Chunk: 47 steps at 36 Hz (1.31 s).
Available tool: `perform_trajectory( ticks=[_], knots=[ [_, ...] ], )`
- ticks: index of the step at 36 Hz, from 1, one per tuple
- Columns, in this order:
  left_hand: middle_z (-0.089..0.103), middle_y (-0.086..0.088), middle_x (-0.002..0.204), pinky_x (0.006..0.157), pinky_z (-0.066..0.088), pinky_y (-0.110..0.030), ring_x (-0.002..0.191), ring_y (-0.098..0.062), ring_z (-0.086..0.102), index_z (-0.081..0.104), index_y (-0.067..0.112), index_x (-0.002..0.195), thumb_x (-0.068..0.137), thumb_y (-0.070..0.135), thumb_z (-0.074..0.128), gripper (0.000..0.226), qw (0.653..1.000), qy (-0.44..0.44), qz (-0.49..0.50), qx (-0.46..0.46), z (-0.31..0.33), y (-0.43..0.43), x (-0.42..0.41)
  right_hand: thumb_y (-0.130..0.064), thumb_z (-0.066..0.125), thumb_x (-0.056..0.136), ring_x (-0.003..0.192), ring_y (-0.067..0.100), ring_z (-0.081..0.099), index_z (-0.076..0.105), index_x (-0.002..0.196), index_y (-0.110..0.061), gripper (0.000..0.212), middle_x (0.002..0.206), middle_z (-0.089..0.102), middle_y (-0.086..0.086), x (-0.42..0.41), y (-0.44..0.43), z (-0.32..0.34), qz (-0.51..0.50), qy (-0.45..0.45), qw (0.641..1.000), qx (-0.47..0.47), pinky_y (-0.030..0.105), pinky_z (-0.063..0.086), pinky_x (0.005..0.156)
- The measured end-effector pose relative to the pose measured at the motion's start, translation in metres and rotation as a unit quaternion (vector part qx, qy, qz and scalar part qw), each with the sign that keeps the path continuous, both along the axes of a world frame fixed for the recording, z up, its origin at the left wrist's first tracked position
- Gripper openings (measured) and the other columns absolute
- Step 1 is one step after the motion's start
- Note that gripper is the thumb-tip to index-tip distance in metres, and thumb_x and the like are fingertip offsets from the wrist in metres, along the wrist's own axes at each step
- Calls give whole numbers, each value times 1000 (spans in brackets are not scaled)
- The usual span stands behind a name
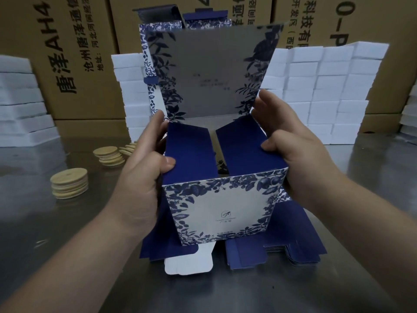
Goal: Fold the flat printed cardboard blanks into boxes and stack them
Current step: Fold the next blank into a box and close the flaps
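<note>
We judge the work to be midway on this one box [221, 206]: its printed walls already stand up as a tube, held above the pile of flat blanks [293, 251] on the steel surface [67, 256], but the open end is not yet closed. The left hand [144, 177] has its grip curled round the left wall, thumb pressing on one of the blue flaps [189, 150]. The right hand [293, 150] clasps the right wall, thumb on the other flap. We count two blue flaps folded inward with a gap between them, and one tall printed panel [209, 73] upright behind, not yet brought down. Left to do, as we read it: shut that panel, tuck it, and stack the box. The blanks underneath are several, too overlapped to number. We count three piles of wooden discs [68, 185] to the left, and many white boxes [327, 91] stacked before brown cartons [74, 53].
</note>
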State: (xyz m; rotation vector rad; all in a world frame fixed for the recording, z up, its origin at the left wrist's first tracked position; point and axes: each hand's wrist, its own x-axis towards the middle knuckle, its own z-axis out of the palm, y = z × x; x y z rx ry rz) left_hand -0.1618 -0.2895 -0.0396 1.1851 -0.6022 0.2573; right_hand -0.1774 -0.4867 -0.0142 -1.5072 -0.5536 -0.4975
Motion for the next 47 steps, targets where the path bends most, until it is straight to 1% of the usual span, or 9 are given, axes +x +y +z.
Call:
perform_trajectory(
  ticks=[5, 10, 16, 22, 26, 33, 36, 39, 47],
  knots=[
    [55, 18, 130, 110, 30, -47, 129, -15, 45, 55, 43, 114, 67, 16, 40, 57, 1000, 6, 14, 8, -1, 1, 4, -10, 40, 65, 124, -6, 45, 50, 114, -40, 58, 124, 55, -22, 2, 1, -1, -10, -21, 1000, -8, 15, 41, 97],
    [58, 19, 127, 108, 34, -47, 123, -15, 52, 61, 48, 108, 69, 21, 45, 50, 1000, -1, 4, 15, -3, -1, 7, -6, 38, 70, 112, 4, 58, 60, 104, -33, 49, 106, 67, -24, 4, 0, -3, 15, -18, 1000, 19, 19, 46, 83],
    [59, 16, 124, 101, 39, -51, 119, -15, 55, 57, 49, 116, 77, 27, 42, 47, 995, -66, 41, 70, 1, -2, 5, -11, 42, 77, 94, 8, 63, 65, 97, -30, 36, 98, 70, -14, 4, 1, -6, 7, -6, 999, 36, 18, 48, 73],
    [71, 9, 100, 74, 54, -31, 91, -14, 68, 66, 43, 100, 89, 23, 40, 34, 995, -53, 63, 48, -4, -3, 3, -13, 50, 91, 90, 2, 63, 62, 99, -28, 21, 95, 67, -19, 5, 1, -7, -70, -4, 997, 33, 15, 50, 78],
    [66, 6, 118, 97, 44, -44, 113, -17, 60, 68, 41, 103, 88, 27, 35, 39, 997, -33, 55, 46, -4, -4, 0, -5, 42, 97, 72, -9, 62, 60, 98, -27, 29, 77, 68, -27, 2, 3, -6, -86, 4, 996, 20, 7, 46, 63],
    [71, 2, 104, 74, 54, -25, 97, -14, 67, 64, 27, 106, 73, 54, 51, 45, 999, -21, -44, 1, -3, -4, -6, -17, 38, 99, 97, -5, 58, 65, 101, -30, 30, 106, 65, -20, 0, 3, -9, -134, 26, 991, -12, 10, 42, 81],
    [69, 6, 108, 80, 53, -28, 101, -14, 65, 60, 31, 108, 64, 68, 67, 58, 998, -49, -29, 25, -5, -5, -5, -34, 37, 92, 91, -13, 55, 64, 99, -32, 28, 95, 63, -29, 1, 3, -8, -137, 15, 989, -45, 2, 38, 77],
    [68, 11, 110, 85, 53, -30, 102, -12, 64, 59, 38, 107, 62, 68, 69, 55, 997, -67, -19, 41, -6, -6, -4, -49, 42, 79, 73, -8, 58, 64, 86, -22, 35, 76, 63, -26, 5, 2, -5, -104, 40, 994, -8, 16, 43, 72],
    [64, 24, 106, 78, 51, -20, 94, 1, 62, 55, 50, 99, 68, 58, 52, 32, 977, -98, 136, 134, -2, -8, -11, -29, 51, 63, 76, -2, 64, 57, 96, -35, 35, 96, 66, -25, 8, -2, -2, -24, 115, 992, 49, 16, 45, 60]
  ],
)
